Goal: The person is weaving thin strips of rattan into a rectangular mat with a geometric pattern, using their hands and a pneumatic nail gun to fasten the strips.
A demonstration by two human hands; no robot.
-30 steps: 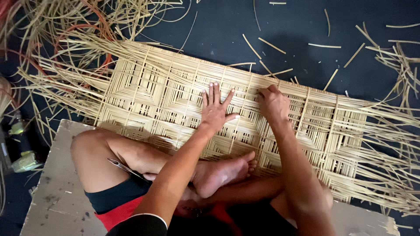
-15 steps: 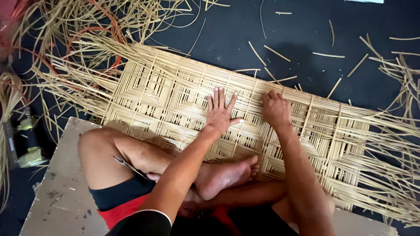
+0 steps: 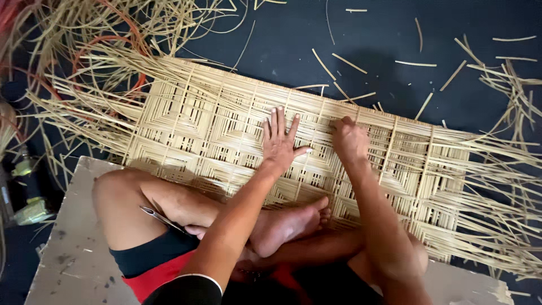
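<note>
A woven mat of pale straw strips [image 3: 214, 135] lies on the dark floor before my crossed legs. My left hand [image 3: 279, 141] rests flat on its middle, fingers spread, holding nothing. My right hand [image 3: 349, 140] is just to its right, fingers curled down onto the weave at a strip; whether it pinches the strip is hidden. Loose unwoven strip ends [image 3: 497, 186] fan out from the mat's right and left edges.
I sit on a pale worn board [image 3: 68, 248] with my bare foot [image 3: 288, 223] at the mat's near edge. A thin metal tool [image 3: 161, 217] lies on my thigh. Loose strips and reddish cane [image 3: 107, 51] pile at the upper left; cut strips [image 3: 344, 62] scatter on the floor.
The view has shifted slightly. Both hands stay on the mat in nearly the same spots; the left hand's fingers spread a little wider.
</note>
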